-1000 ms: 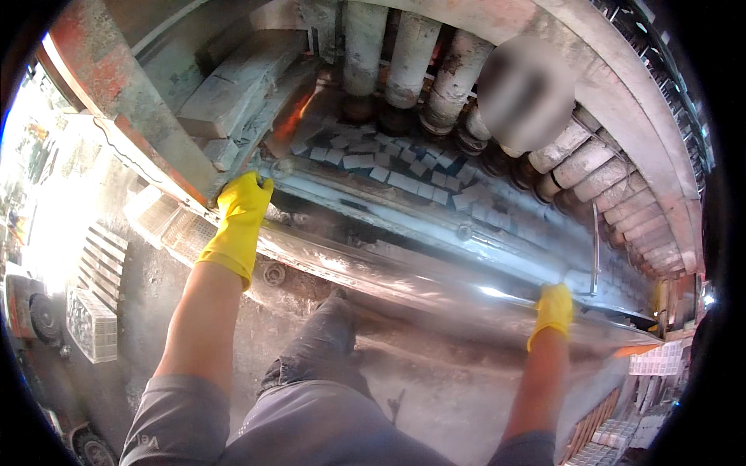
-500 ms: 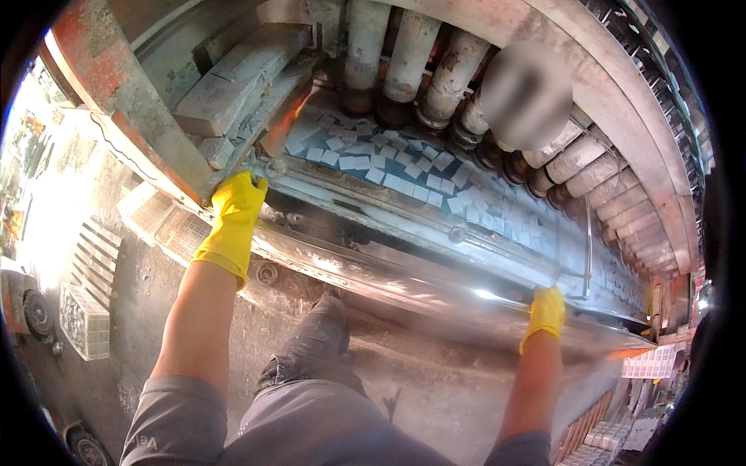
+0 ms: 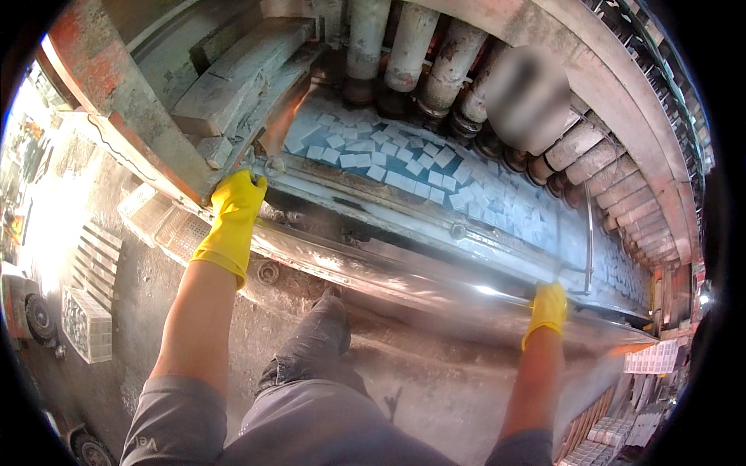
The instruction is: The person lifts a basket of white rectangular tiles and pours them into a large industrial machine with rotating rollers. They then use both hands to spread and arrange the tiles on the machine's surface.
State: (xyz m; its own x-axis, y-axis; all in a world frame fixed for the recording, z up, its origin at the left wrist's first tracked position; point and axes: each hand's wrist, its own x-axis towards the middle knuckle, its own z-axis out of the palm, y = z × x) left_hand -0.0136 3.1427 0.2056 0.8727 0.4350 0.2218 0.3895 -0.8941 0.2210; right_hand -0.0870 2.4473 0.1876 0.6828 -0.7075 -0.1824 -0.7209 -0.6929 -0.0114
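My left hand (image 3: 238, 203), in a yellow rubber glove, is closed on the near edge of the machine beside its orange-and-grey post (image 3: 128, 128). Far to the right, my right hand (image 3: 549, 307), gloved the same way, curls over the long shiny metal rail (image 3: 404, 273) along the machine's front. The fingertips of both hands are partly hidden. Beyond the rail, many small white square tiles (image 3: 400, 182) lie scattered on a wet bluish bed (image 3: 365, 177). A thin upright metal rod (image 3: 589, 237) stands past my right hand.
Thick grey cylinders (image 3: 365, 43) hang in a row over the tiles. Dusty slabs (image 3: 233, 78) rest at the upper left. On the floor left are a slatted pallet (image 3: 95, 260), a white crate (image 3: 87, 325) and a wheeled vehicle (image 3: 35, 314). Another white crate (image 3: 653, 357) is at far right.
The view has shifted very slightly. My right hand sits a little higher in the picture, still on the rail; my left hand keeps its place.
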